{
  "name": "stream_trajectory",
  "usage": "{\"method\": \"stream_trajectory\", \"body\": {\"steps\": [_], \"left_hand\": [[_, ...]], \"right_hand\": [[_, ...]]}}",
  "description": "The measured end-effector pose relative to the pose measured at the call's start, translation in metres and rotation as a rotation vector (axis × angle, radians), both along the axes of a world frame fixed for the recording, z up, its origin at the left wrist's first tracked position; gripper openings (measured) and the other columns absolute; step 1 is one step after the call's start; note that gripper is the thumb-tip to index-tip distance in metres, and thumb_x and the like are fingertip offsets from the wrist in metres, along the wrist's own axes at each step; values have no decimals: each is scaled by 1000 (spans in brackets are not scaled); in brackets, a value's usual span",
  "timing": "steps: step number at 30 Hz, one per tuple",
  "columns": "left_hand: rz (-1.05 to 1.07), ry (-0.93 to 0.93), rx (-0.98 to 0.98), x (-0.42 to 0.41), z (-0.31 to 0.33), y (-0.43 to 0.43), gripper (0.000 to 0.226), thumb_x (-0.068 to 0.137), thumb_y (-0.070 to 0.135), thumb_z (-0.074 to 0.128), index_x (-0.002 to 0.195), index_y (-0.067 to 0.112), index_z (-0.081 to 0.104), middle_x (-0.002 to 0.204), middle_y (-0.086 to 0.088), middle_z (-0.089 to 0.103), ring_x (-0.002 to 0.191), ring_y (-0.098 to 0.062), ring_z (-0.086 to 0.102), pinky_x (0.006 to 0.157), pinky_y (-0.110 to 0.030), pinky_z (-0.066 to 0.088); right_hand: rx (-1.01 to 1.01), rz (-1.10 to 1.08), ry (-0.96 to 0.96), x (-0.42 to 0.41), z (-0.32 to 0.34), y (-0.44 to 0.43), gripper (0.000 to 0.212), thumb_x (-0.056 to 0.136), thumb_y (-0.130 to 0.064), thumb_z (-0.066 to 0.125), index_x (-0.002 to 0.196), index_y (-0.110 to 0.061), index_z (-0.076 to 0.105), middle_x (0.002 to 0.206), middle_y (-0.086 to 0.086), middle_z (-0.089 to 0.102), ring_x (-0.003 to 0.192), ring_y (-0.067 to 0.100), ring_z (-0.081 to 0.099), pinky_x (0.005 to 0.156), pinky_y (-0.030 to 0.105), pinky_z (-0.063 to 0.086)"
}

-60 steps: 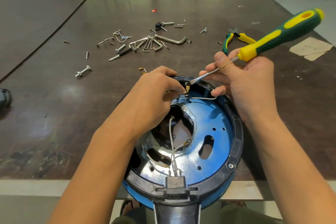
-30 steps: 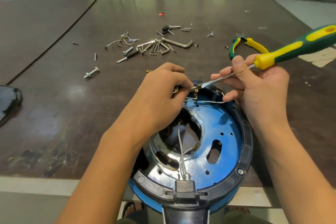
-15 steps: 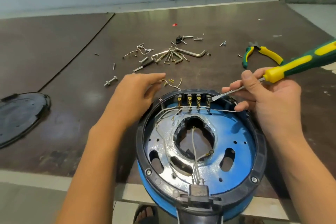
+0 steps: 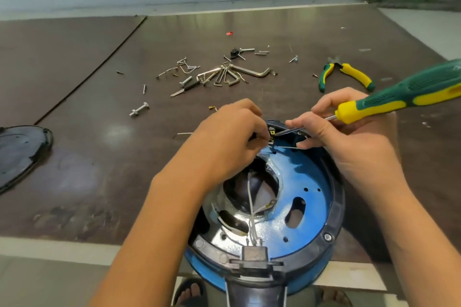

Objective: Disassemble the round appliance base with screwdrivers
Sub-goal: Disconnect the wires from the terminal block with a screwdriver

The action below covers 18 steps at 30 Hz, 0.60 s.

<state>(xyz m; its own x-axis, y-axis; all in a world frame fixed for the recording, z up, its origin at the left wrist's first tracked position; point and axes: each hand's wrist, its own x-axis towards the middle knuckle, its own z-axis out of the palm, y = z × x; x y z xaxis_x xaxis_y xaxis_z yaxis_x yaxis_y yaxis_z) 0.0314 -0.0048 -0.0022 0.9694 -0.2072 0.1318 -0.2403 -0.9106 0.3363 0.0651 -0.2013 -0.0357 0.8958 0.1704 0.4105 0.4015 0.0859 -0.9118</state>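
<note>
Head cam, wide-angle, looks fwd/down, close over table (image 4: 99, 157).

1. Left hand (image 4: 224, 142): half a second ago it reaches out over the table (image 4: 99, 157) beyond the round base (image 4: 336, 219), fingers stretched toward the small brass bits (image 4: 212, 108). It is now back over the far rim, fingertips curled at a brass terminal (image 4: 272, 132), as one and two seconds ago.
2. Terminal row: four terminals stand exposed half a second ago; the left hand now covers all but one.
3. Screwdriver (image 4: 389, 97): the tip shifts from the right end of the row to the visible terminal, just beside the left fingertips.
4. Short wire piece (image 4: 184, 133): it lies on the table left of the left hand, unseen two seconds ago.
</note>
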Motion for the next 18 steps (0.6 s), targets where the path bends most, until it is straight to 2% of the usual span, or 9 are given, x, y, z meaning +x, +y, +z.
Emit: {"method": "stream_trajectory", "body": {"steps": [3,7,14,18], "left_hand": [[18,-25,1,3,-5,-4,17,93,23,66,104,29,77,131,3,55,113,-18,58,93,-41,51],[48,-16,11,1,-12,-4,18,94,24,64,108,29,74,137,3,53,118,-20,56,98,-38,46],[46,7,24,0,-9,-2,22,92,18,67,109,27,77,143,1,51,124,-22,54,99,-41,46],[89,28,68,0,-6,1,22,91,13,70,109,27,75,145,6,50,126,-19,52,102,-37,44]], "right_hand": [[-7,-12,-13,-3,-3,0,16,83,-14,85,84,-19,70,82,14,75,77,34,77,67,40,65],[-175,-4,-76,-2,-7,-3,9,88,-17,82,88,-17,72,85,9,77,79,27,76,73,49,63],[-195,-20,-104,-1,-8,-2,9,88,-14,81,84,-11,73,78,9,75,70,22,74,66,41,61],[-186,-3,-112,-1,-10,-4,9,89,-17,79,86,-12,73,81,10,77,72,24,75,68,44,62]]}}
